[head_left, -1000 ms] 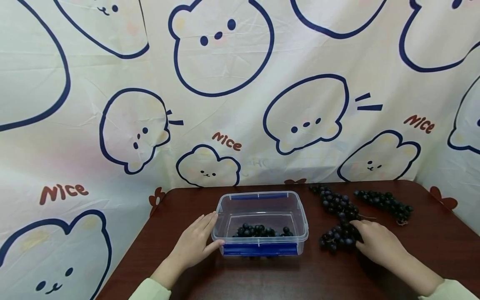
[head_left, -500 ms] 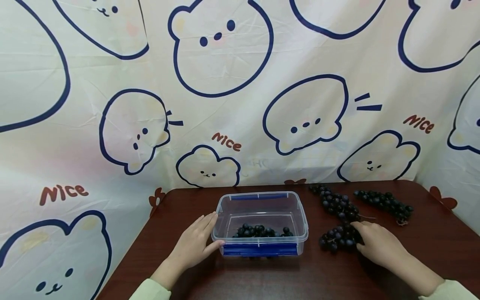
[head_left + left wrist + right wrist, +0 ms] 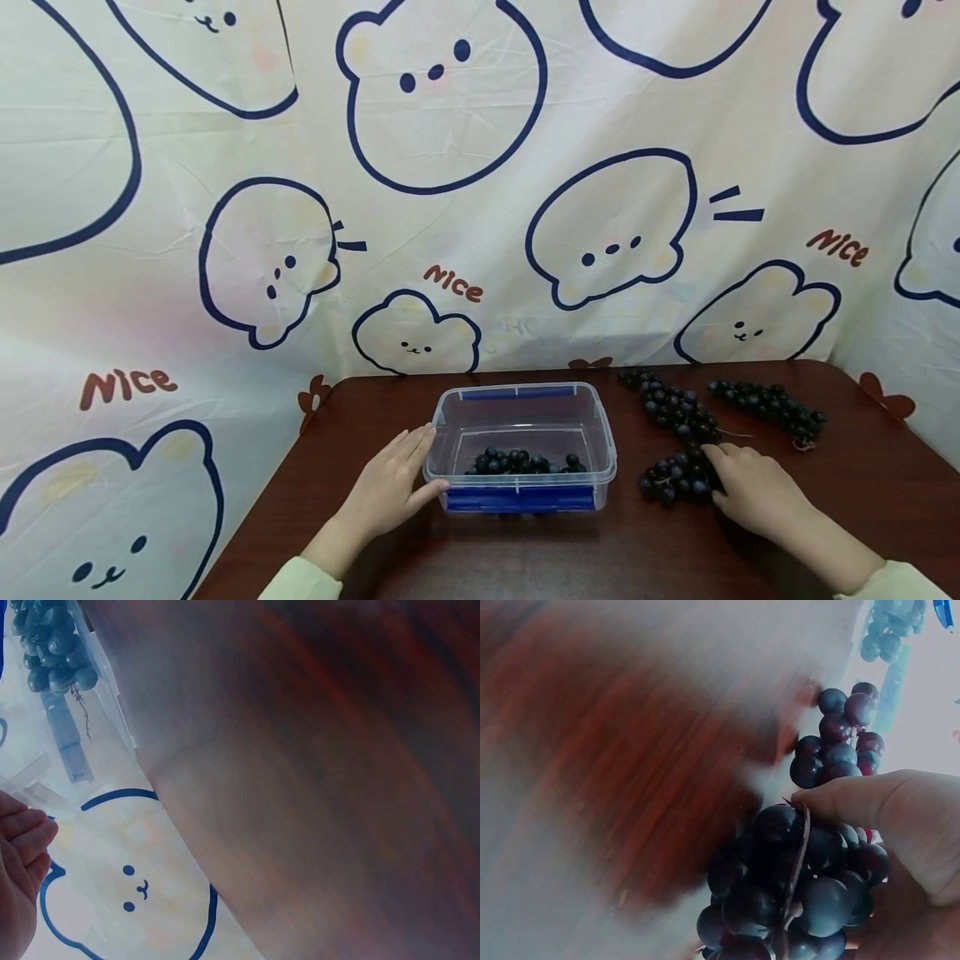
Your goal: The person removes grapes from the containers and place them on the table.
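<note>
In the head view a clear lidless box (image 3: pixel 520 499) with blue latches holds dark grapes (image 3: pixel 517 462) along its front side. The left hand (image 3: pixel 390 483) lies against the box's left end, fingers extended and thumb on the front corner; part of this hand (image 3: pixel 22 859) shows beside the box (image 3: pixel 69 742) in the left wrist view. To the right, the right hand (image 3: pixel 761 490) grips the near bunch of dark grapes (image 3: pixel 675 478). Up close in the right wrist view, the thumb of that hand (image 3: pixel 911 840) rests at the stem end of the bunch (image 3: pixel 821 906); its other fingers are largely hidden.
Behind the gripped bunch lies a longer grape bunch (image 3: pixel 678 408), with its thin stem pointing right. Another dark bunch (image 3: pixel 772 408) lies at the back right of the brown table (image 3: pixel 570 554). A patterned cloth (image 3: pixel 495 233) hangs behind the table.
</note>
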The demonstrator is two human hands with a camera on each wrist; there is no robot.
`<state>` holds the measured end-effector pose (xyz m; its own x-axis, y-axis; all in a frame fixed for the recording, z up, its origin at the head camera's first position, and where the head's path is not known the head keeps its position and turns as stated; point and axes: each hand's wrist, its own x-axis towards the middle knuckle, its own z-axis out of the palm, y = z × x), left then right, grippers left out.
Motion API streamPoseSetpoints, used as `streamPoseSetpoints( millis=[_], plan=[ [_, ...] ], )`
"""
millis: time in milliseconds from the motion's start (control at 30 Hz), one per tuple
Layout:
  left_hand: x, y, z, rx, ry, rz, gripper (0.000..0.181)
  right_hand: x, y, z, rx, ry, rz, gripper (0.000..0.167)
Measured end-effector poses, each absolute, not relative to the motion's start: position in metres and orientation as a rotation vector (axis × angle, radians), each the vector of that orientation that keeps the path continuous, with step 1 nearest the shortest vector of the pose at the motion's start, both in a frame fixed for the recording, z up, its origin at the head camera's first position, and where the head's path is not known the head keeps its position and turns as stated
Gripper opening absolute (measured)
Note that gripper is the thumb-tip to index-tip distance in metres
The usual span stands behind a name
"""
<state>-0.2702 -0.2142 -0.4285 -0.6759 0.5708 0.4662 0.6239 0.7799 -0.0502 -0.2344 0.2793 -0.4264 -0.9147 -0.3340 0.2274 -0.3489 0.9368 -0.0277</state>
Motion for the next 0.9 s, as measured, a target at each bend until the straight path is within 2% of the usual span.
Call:
streamPoseSetpoints(
  millis=[900],
  plan=[
    [-0.2702,-0.214,-0.4268,-0.903,-2.518,-0.153,0.077,-0.2291,0.2774,-0.4295,0.487,-2.84,-0.034,0.065]
  ],
)
